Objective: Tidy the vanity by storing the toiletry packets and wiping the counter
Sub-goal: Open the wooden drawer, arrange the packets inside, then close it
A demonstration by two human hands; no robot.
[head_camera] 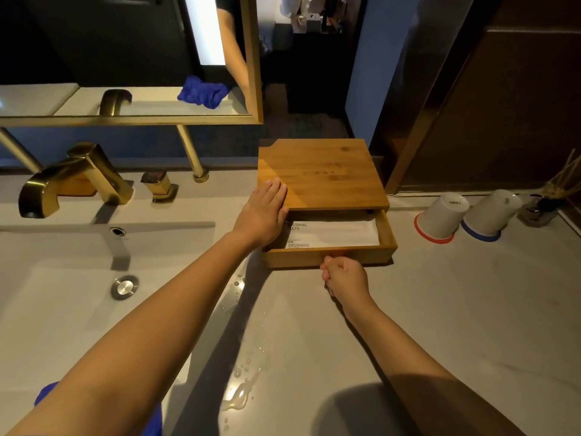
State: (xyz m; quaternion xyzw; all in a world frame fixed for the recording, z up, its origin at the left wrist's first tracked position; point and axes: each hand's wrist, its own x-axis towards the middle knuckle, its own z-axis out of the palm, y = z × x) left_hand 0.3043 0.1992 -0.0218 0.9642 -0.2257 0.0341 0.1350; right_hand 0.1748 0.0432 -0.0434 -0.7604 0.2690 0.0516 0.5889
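A flat bamboo box (320,173) stands on the grey counter (440,309) with its drawer (330,258) pulled partly out toward me. White toiletry packets (333,234) printed "BRUSHING TEETH" lie inside the drawer. My left hand (264,212) rests flat on the box's left front corner, fingers together. My right hand (345,276) is closed in a fist against the middle of the drawer front; whether it grips a pull is hidden. A blue cloth (154,420) lies by the sink's near edge, mostly hidden under my left forearm.
A white sink (63,294) with a gold faucet (72,179) and handle (158,185) lies left. Water drops (242,382) sit on the counter between sink and box. Two upturned cups (443,217) (490,214) and a reed diffuser (540,206) stand at the right. A gold-framed mirror (125,58) hangs behind.
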